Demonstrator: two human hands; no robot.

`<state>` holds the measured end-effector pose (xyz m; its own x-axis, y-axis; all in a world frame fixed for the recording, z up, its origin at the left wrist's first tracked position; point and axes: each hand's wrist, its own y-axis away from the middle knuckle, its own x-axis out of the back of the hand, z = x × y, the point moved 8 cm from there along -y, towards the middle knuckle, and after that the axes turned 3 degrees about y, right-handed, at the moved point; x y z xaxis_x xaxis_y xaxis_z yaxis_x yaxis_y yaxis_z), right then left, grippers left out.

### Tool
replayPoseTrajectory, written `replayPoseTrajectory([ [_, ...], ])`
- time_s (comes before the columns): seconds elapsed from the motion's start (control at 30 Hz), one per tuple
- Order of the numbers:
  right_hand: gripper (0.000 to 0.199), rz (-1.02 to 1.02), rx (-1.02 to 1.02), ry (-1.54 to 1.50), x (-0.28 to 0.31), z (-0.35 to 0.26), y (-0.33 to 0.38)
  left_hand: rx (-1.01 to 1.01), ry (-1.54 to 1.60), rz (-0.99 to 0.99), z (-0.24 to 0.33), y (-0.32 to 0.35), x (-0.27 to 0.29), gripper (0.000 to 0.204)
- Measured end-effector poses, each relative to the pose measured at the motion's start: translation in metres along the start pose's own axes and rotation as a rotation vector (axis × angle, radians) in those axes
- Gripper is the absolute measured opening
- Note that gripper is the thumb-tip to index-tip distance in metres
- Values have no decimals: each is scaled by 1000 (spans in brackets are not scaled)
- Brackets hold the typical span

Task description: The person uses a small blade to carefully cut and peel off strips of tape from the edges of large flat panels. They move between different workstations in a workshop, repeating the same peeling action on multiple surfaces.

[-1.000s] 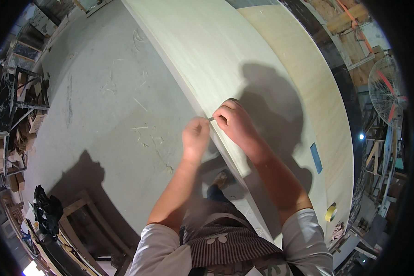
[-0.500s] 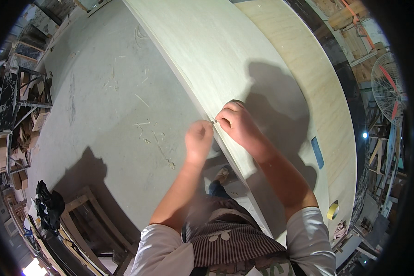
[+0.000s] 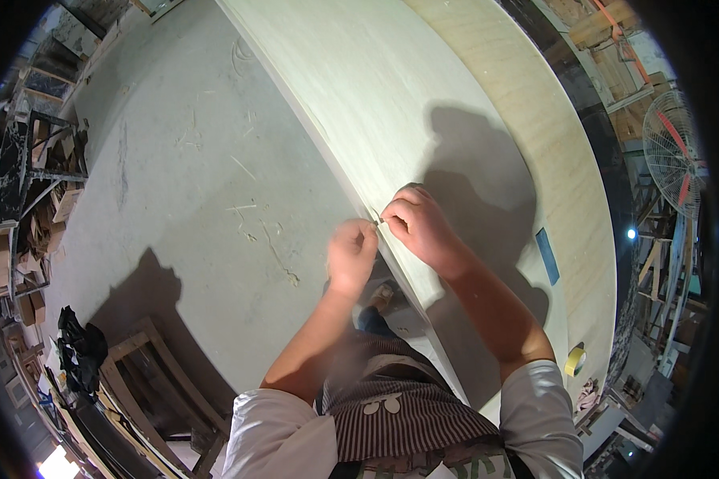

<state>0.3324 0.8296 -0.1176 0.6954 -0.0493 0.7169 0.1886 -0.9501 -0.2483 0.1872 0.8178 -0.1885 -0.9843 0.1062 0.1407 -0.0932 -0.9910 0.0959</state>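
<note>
Two-handed pinch: the left hand (image 3: 351, 254) and right hand (image 3: 417, 222) grip a small dark piece (image 3: 379, 222) in closed fingers (image 3: 395, 211) at the pale board (image 3: 359, 88) edge; even pressure should steady it.

A grey floor (image 3: 160, 199) is stretching across the left half of the picture, with pale scraps (image 3: 244, 168) lying on it and a dark shadow falling toward the lower left, where a wooden framework (image 3: 130, 346) is standing near a crumpled black bag (image 3: 81, 345). At the left edge a dark rack (image 3: 12, 180) is holding wood pieces (image 3: 40, 219). At the right a caged fan (image 3: 677, 152) with red blades is standing near a small, glaring light (image 3: 632, 233).
</note>
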Motion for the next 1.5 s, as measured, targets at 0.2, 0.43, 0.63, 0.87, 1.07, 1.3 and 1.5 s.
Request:
replayPoseTrajectory([
  [0.2, 6, -44, 5, 6, 5, -4, 28, -30, 30, -6, 3, 29, -8, 10],
  [0.43, 11, -70, -18, 46, 12, -11, 67, -76, -56, -38, 0, 70, -19, 9],
  [0.63, 11, -50, -19, 71, 19, -20, 96, -133, -97, -73, -18, 101, -29, 9],
  [0.87, 11, -180, -103, 74, 23, -17, 147, -116, 12, -207, -17, 141, -46, 4],
  [1.07, 5, -166, -274, 33, 48, -23, 148, -155, 34, -292, 9, 135, -43, 7],
  [1.3, 9, -184, -224, -66, 59, -50, 116, 634, 470, -349, -5, 96, -21, 18],
  [1.5, 8, -347, -154, -126, 54, -95, 112, 614, 666, -668, 28, 102, -22, 19],
])
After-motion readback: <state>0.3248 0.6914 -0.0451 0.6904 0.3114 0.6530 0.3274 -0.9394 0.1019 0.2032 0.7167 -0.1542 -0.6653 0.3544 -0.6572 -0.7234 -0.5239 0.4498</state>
